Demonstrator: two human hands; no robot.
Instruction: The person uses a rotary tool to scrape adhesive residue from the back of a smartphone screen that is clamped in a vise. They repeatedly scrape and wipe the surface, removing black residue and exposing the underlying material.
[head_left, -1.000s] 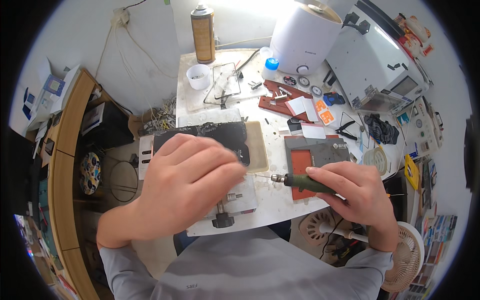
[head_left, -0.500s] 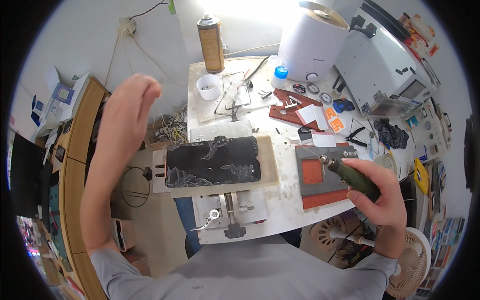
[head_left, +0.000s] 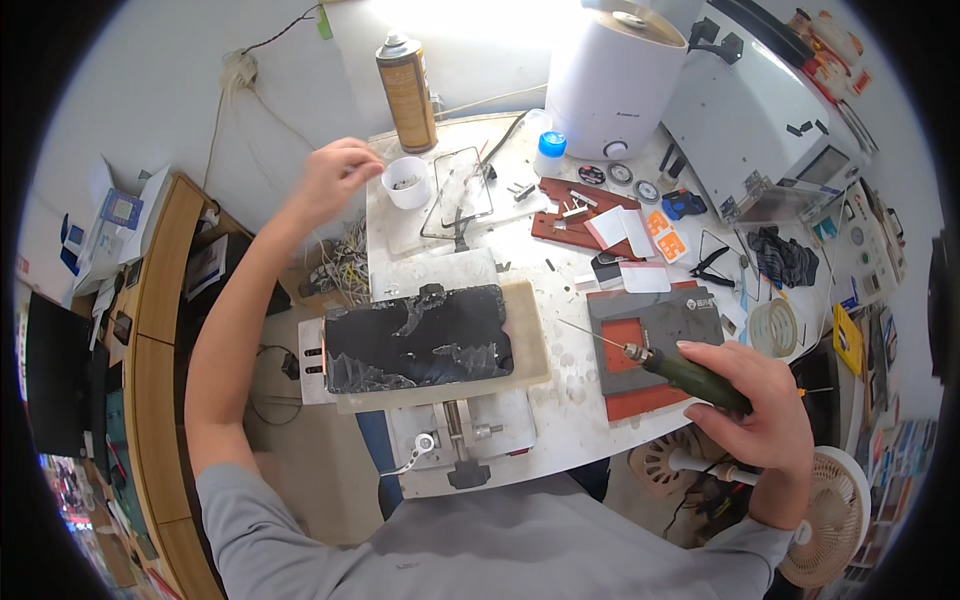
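My left hand (head_left: 340, 178) is at the left edge of the white cup (head_left: 407, 186), which has small bits inside. Its fingers are curled in a pinch; whatever they hold, if anything, is too small to make out. My right hand (head_left: 762, 412) grips a dark green pen-shaped rotary tool (head_left: 695, 380) with a metal collar and a long thin needle tip pointing left. That tool hovers over a grey and red mat (head_left: 655, 330). Between the hands, a black phone screen (head_left: 420, 335) with torn, peeling film lies on a tan pad (head_left: 528, 330) of a clamp fixture (head_left: 465, 435).
Behind the cup stands a tall brown spray can (head_left: 406, 95). A white humidifier (head_left: 610, 90), a blue-capped bottle (head_left: 550, 152) and a dark red tray (head_left: 580, 222) are at the back. Cutters (head_left: 712, 265) and a tape roll (head_left: 772, 327) lie right; a fan (head_left: 825, 520) is lower right.
My left hand has swung right and forward from the far left to the cup. The right hand stays nearly in place with the tool, whose needle now shows more clearly.
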